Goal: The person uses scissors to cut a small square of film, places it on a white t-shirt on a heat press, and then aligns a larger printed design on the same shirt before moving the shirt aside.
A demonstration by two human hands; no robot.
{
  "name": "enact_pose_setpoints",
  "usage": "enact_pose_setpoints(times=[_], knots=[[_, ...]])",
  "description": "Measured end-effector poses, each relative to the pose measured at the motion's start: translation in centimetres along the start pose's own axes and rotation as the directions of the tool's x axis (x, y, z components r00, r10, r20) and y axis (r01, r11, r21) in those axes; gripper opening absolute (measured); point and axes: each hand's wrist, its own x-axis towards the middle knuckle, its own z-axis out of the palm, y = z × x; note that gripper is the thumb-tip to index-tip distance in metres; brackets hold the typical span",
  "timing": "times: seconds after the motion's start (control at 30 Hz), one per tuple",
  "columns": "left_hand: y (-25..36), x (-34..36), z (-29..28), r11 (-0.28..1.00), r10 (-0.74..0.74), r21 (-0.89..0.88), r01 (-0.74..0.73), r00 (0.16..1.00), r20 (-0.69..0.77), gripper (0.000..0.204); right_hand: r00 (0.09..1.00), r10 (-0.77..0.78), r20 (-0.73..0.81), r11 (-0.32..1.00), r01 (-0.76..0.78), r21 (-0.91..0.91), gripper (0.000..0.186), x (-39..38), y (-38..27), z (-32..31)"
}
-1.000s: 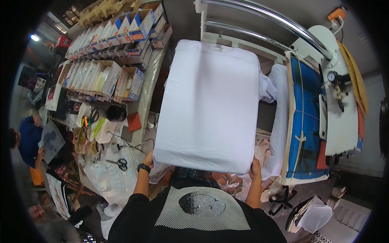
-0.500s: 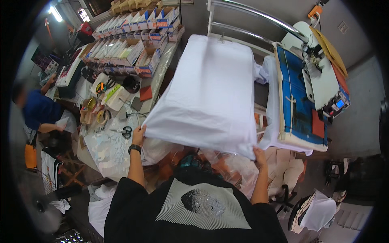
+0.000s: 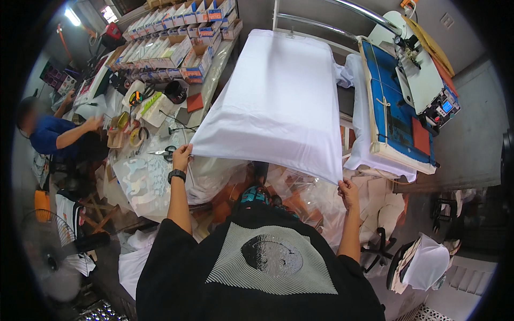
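Note:
A white shirt point(image 3: 278, 96) is spread over a flat board in front of me, and its near hem is stretched toward me. My left hand point(image 3: 182, 157) is closed on the left corner of that hem, close to black-handled scissors point(image 3: 167, 152) on the side table. The right corner is pinched in my right hand point(image 3: 348, 192), a little lower than the left one. Between my hands the hem hangs taut and slanted, clear of the board's near edge. Bunched cloth point(image 3: 344, 76) sticks out at the board's right side. The board itself is hidden under the fabric.
Right of the shirt stands a press with a blue pad point(image 3: 393, 91) and a control box point(image 3: 443, 107). A cluttered table point(image 3: 120, 195) with tape rolls and boxes point(image 3: 166, 53) lies left. Another person point(image 3: 59, 131) sits beyond it. Plastic bags point(image 3: 300, 187) cover the floor; an office chair point(image 3: 381, 251) is at right.
Both hands have stayed on the hem; it has been drawn toward me and stretched straighter. My view has shifted slightly. The other person's near arm has risen to the table.

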Motion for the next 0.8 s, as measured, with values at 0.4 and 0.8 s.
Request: enact_pose_setpoints(times=[0.4, 0.8], knots=[[-1.1, 1.9, -1.1, 0.855, 0.191, 0.496, -0.153, 0.981, -0.026, 0.037, 0.996, 0.032, 0.08, 0.929, 0.0, -0.371, 0.022, 2.5, 3.4, -1.5], [10.5, 11.9, 12.6, 0.963, 0.089, 0.236, -0.132, 0.978, 0.187, 0.057, 0.922, -0.276, -0.272, 0.894, 0.142, -0.425, 0.045, 22.7, -9.6, 8.2]])
